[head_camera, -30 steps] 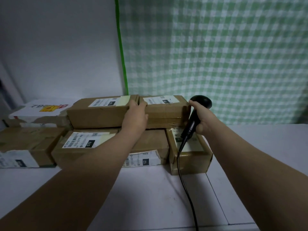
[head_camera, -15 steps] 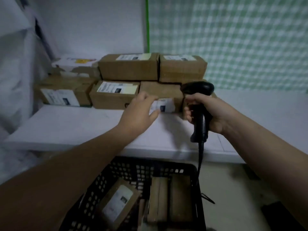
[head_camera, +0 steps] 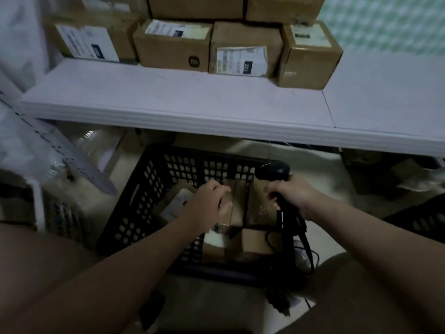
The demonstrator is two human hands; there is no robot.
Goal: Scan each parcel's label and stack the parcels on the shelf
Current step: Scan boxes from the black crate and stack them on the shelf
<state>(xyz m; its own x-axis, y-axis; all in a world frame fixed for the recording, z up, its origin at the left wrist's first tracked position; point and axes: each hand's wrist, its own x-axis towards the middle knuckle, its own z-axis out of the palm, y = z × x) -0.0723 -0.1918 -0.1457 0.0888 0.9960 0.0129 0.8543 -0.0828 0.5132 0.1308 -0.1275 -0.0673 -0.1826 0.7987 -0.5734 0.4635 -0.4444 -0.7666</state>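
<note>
A white shelf (head_camera: 168, 102) runs across the upper half of the frame. Brown parcels stand along its back edge in a row (head_camera: 173, 48), touching side by side, with more stacked on top at the frame's top edge. Several show white labels on their tops or fronts.

Below the shelf, at centre frame, a black perforated crate (head_camera: 149, 189) sits on the floor. Inside it, a labelled parcel (head_camera: 178, 203) leans tilted at the left. Two flat parcels (head_camera: 261, 203) stand on edge in the middle, long axes upright. Two smaller boxes (head_camera: 255, 242) lie at the near side.

The left hand (head_camera: 209, 206) is inside the crate, at the top edge of the nearer upright parcel (head_camera: 237, 203). Its fingers (head_camera: 225, 189) and thumb are bent with a gap between them; motion blur hides whether they touch the cardboard.

The right hand (head_camera: 292, 196) is over the crate's right rim, its fingers wrapped round the handle of a black scanner (head_camera: 273, 171). The scanner's head points to the upper left and its handle slants down to the lower right. Its cable (head_camera: 309, 251) trails down beside the crate.
</note>
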